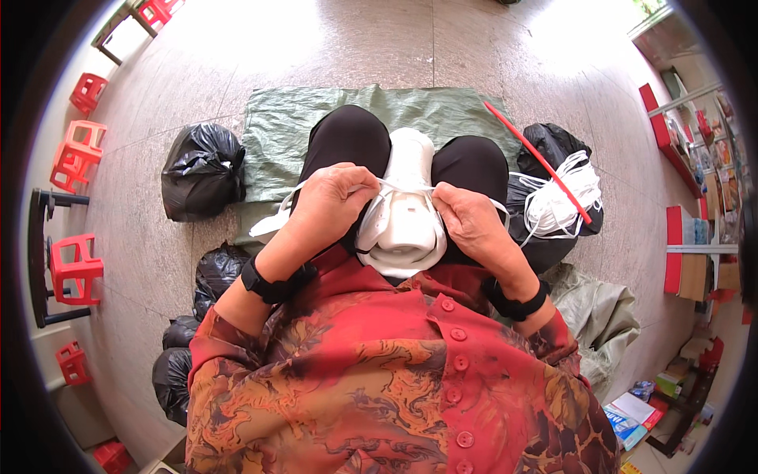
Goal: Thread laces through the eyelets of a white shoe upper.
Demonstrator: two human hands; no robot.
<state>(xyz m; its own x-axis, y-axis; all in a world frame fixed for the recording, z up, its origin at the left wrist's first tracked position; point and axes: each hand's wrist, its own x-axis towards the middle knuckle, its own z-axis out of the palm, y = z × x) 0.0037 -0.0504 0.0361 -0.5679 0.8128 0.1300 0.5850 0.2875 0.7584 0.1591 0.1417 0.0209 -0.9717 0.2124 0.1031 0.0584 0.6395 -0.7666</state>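
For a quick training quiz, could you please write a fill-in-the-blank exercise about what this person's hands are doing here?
1. Both hands, the left hand and the right hand, pinch a thin ____ cord.
2. The cord crosses a white moulded form held between the person's ____.
3. A long red stick lies across the bundle of white cord on the person's ____ side.
4. Under the legs lies a ____ woven sheet.

Missing words: white; knees; right; green

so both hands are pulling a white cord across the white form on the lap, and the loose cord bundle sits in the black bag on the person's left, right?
Not quite. The head view shows the cord bundle in the black bag on the person's right. The left hand and right hand do hold the white cord across the white form.
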